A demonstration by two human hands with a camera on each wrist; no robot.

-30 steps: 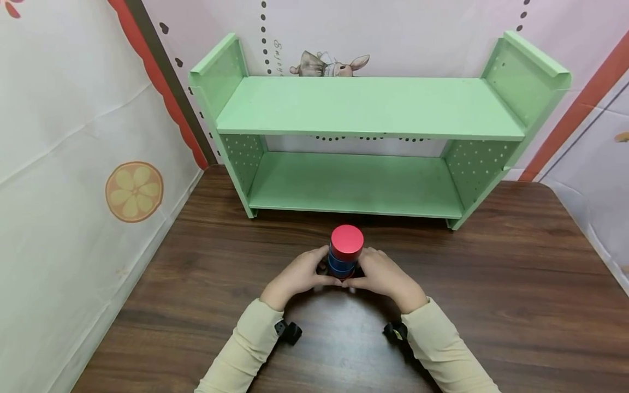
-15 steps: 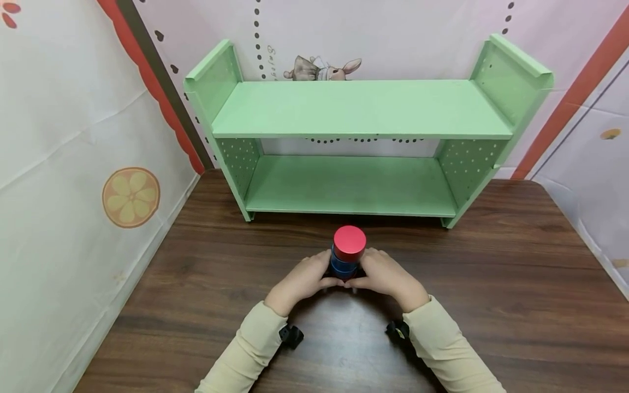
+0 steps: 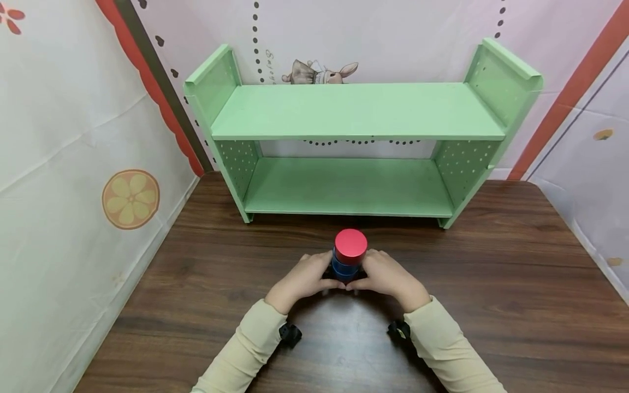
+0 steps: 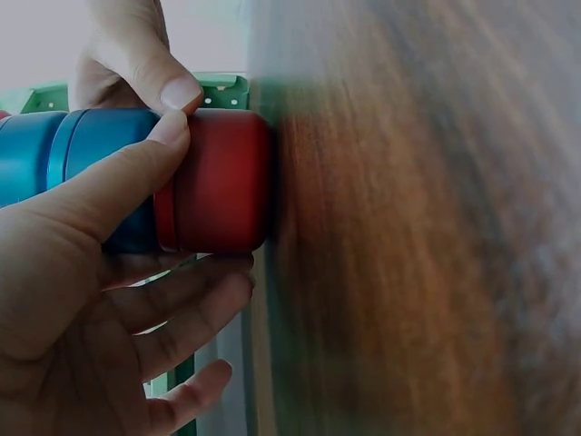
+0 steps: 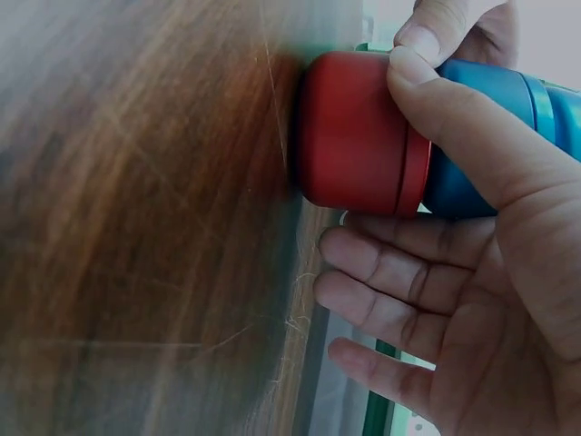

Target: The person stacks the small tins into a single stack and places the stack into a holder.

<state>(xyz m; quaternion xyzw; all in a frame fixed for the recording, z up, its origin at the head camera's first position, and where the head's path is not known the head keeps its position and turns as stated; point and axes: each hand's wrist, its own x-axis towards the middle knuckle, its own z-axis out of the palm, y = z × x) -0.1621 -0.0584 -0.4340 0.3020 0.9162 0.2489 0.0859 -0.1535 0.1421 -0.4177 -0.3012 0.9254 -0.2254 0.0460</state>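
Note:
A cylindrical container point(image 3: 350, 246) with red ends and a blue middle stands upright on the table, in front of the green shelf. My left hand point(image 3: 304, 279) grips it from the left, thumb across the near side. From the right, my right hand point(image 3: 390, 277) grips it the same way, and the two thumb tips meet at the front. In the left wrist view the red base point(image 4: 222, 182) sits right at the wooden surface. The right wrist view has my thumb point(image 5: 472, 127) lying over the seam between red and blue, with fingers behind.
A green two-tier shelf point(image 3: 358, 112) stands at the back of the brown wooden table point(image 3: 196, 305), both boards bare. Printed cloth walls point(image 3: 54, 218) enclose the left, back and right sides. Small black cameras are strapped at both wrists.
The head view has shifted slightly, so the shelf appears a little lower and further left. Both hands keep their grip, and the container stays in place on the table.

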